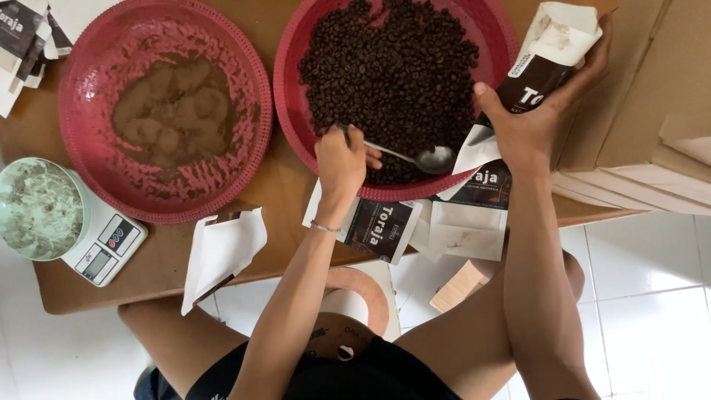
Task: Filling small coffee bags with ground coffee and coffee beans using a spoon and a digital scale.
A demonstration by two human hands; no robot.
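My left hand (341, 159) grips the handle of a metal spoon (433, 158), whose bowl lies at the near rim of a red basket (292, 118) full of dark coffee beans (392, 74). To the right of that basket, my right hand (526, 126) holds a white and dark brown pouch (552, 52) upright, with its open mouth pointing away from me. The thumb is on the pouch's left side and the fingers wrap round its right side.
A second red basket (81, 170) at the left holds brown ground powder. A white scale (104, 244) carries a green bowl (37, 211). More pouches (381, 226) lie at the table's near edge, one white pouch (222, 252) overhanging it. Cardboard boxes (652, 111) stand at the right.
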